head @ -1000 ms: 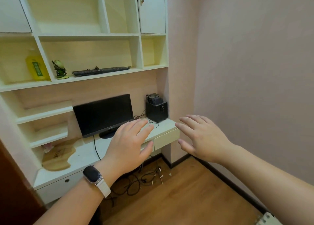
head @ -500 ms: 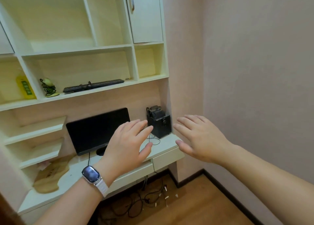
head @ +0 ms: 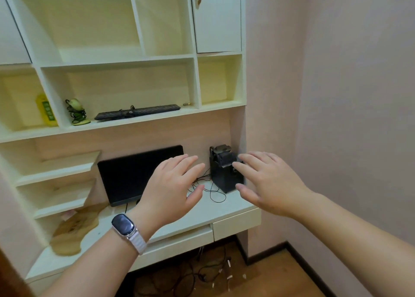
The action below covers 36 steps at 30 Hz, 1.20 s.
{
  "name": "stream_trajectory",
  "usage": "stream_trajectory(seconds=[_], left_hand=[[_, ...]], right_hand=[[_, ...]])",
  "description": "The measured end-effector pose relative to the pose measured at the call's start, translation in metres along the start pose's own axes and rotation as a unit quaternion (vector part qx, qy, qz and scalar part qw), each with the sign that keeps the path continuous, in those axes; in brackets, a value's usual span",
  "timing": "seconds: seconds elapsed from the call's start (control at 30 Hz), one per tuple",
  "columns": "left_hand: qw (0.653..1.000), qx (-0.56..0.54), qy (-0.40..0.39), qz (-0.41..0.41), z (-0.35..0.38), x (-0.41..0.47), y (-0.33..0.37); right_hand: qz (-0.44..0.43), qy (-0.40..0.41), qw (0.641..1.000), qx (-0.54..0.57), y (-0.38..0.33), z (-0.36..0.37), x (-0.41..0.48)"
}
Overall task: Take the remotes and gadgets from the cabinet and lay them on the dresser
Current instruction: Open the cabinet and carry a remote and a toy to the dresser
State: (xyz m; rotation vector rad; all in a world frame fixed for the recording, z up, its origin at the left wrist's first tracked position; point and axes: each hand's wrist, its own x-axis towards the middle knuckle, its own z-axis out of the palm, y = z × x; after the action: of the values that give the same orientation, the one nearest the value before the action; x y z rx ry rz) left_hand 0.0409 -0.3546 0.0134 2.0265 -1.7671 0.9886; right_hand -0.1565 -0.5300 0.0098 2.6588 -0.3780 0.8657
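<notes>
fingers (head: 190, 162) spread, empty, above white desk (head: 224, 209).

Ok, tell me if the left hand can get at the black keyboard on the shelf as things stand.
Probably yes. The left hand is open and empty, and the keyboard lies at the front of an open shelf with no door before it. It sits well above the hand, so the arm must rise.

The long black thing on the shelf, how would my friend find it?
Start at the big cream wall cabinet, then find the wide open shelf just above the black monitor. The long black thing lies flat along that shelf. Its neighbours are a green cable-wrapped gadget and a yellow bottle.
</notes>
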Motion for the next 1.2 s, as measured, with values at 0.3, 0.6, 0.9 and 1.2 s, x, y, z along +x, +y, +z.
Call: stream_trajectory(seconds=[0.3, 0.6, 0.9, 1.2], left_hand=[[0.998, -0.023, 0.058, 0.010, 0.074, 0.059, -0.102], [0.996, -0.037, 0.075, 0.034, 0.122, 0.142, -0.197], [0.989, -0.046, 0.134, 0.048, 0.152, 0.206, -0.233], [0.992, 0.018, 0.125, 0.027, 0.192, 0.271, -0.257]], right_hand=[[-0.003, 0.038, 0.998, -0.041, 0.028, 0.065, 0.109], [0.022, 0.033, 0.994, -0.097, 0.047, 0.106, 0.221], [0.007, 0.041, 0.993, -0.114, 0.079, 0.135, 0.281], [-0.028, 0.092, 0.992, -0.086, 0.146, 0.180, 0.337]])
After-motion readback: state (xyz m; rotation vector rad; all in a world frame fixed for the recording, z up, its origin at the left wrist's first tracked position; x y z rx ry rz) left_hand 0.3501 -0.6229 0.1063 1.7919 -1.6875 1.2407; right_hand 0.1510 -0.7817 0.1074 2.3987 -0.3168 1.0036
